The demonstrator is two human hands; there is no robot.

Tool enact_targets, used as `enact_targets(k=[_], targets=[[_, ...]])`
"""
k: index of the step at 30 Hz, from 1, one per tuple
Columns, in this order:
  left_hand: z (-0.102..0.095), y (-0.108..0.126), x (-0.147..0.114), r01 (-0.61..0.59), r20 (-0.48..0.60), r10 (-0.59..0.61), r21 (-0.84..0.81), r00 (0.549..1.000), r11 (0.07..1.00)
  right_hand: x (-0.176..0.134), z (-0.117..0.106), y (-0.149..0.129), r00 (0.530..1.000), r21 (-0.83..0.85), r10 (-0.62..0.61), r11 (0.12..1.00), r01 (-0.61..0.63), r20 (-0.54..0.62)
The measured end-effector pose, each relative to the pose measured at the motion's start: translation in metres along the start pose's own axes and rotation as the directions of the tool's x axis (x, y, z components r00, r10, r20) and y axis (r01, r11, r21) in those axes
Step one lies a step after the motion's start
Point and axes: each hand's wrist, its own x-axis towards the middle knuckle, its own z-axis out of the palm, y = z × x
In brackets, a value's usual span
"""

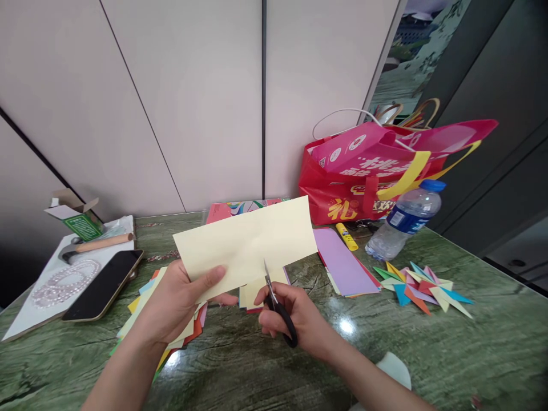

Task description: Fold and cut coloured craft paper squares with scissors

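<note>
A pale yellow sheet of paper (pixel 252 234) is raised above the table, its left end pinched by my left hand (pixel 184 297) with the thumb on top. My right hand (pixel 295 317) grips black-handled scissors (pixel 280 311) with fingers around the loops. The blades point up at the sheet's lower edge, right of its middle; whether they have cut into it I cannot tell. Under my left forearm lies a fanned pile of coloured paper (pixel 194 331), partly hidden. Below the sheet, smaller paper pieces (pixel 254 294) show behind my right fingers.
Purple paper strips (pixel 346 265), a yellow glue stick (pixel 346 237), a water bottle (pixel 405 220) and folded coloured paper shapes (pixel 423 285) lie or stand rightward. A red bag (pixel 342 177) is behind. Leftward are a phone (pixel 105 285), bead strings (pixel 64 282), a hammer (pixel 103 242) and a green box (pixel 81 220).
</note>
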Motion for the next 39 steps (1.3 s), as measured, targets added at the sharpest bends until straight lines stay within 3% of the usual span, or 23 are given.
enact_targets(k=[27,39], targets=[[-0.0009,0.0003,-0.0021,0.008,0.011,-0.008,0.019,1.000,1.000,0.0007,0.0010,0.0011,0.999,0.003,0.028,1.000,-0.028,-0.041],[0.0047,-0.0035,-0.0018,0.082,0.120,-0.086,0.041,0.989,0.996,0.0025,-0.0010,-0.0052,0.998,0.044,-0.031,0.998,0.034,-0.060]])
